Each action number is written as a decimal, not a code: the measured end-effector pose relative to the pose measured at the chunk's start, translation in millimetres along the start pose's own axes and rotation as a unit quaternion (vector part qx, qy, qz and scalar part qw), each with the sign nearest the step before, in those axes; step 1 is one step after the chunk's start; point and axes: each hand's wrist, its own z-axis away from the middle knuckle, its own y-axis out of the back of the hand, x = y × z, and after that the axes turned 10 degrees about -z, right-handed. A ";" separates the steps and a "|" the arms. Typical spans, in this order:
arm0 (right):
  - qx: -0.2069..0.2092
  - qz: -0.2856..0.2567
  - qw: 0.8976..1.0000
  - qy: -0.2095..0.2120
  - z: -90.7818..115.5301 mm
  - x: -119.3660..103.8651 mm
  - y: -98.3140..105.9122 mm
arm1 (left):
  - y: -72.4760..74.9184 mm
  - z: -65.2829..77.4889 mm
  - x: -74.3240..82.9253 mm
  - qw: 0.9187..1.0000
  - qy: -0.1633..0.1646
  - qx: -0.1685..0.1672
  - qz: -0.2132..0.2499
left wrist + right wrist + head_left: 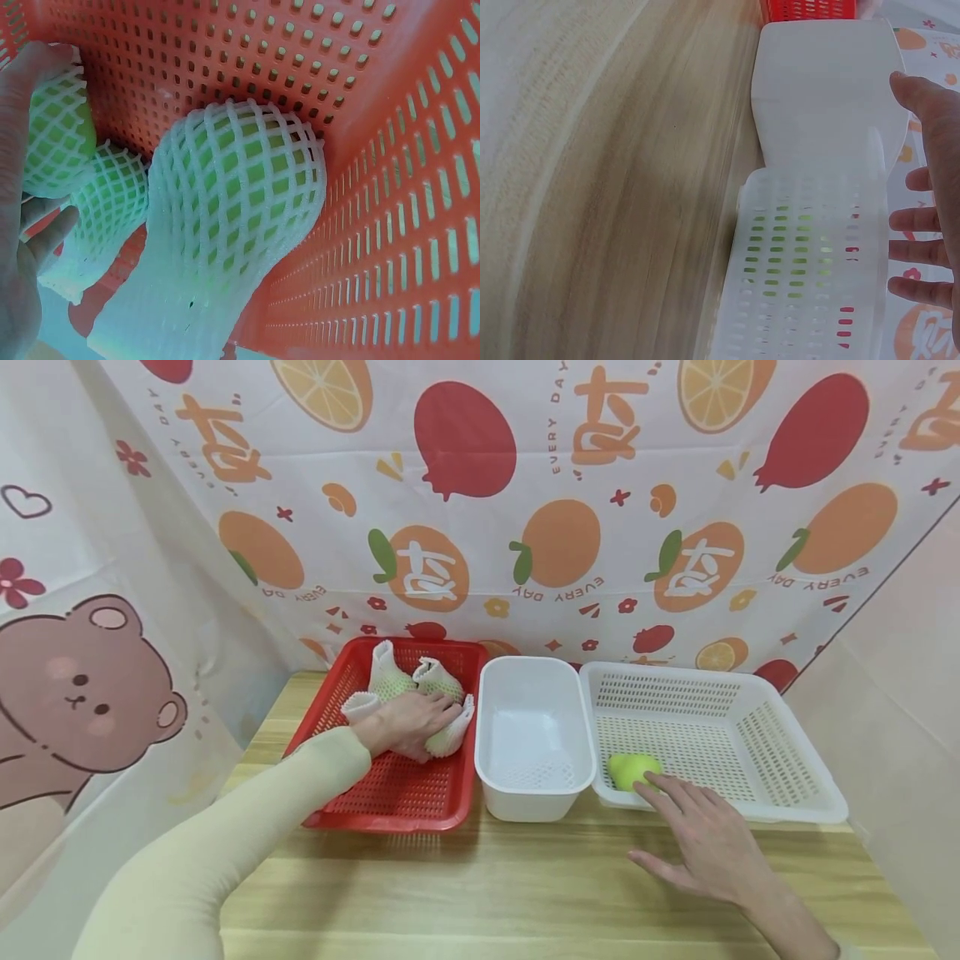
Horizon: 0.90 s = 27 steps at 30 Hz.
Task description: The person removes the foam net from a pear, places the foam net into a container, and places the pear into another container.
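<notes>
My left hand [411, 720] reaches into the red basket [450, 821] among several green fruits in white foam nets. In the left wrist view its fingers and thumb curl round one netted fruit [58, 139]. Beside that lie a smaller-looking netted fruit [112, 191] and a large one [247, 187]. My right hand [705, 839] hovers over the front rim of the white perforated basket [795, 806], fingers spread and nearly straight, close to a bare green pear [632, 770]. Whether a fingertip touches the pear is hard to tell. The right wrist view shows the pear's green only through the basket's slots.
Between the two baskets stands a deep white plastic bin [534, 802]. All three containers are on a wooden table [525, 893]. Behind them hangs a fruit-printed cloth [637, 635], and a bear-printed cloth [82, 685] hangs at the left.
</notes>
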 end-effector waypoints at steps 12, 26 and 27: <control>0.009 0.003 1.000 0.005 -1.7 -0.7 2.6 | 4.3 7.4 -1.7 1.000 0.024 -0.002 0.009; 0.003 0.003 1.000 0.002 -3.1 -1.5 4.6 | 28.7 21.5 -4.4 0.999 0.017 0.024 -0.027; 0.003 0.002 1.000 0.002 -3.4 -1.4 4.9 | 29.9 22.3 -4.6 0.999 0.017 0.029 -0.034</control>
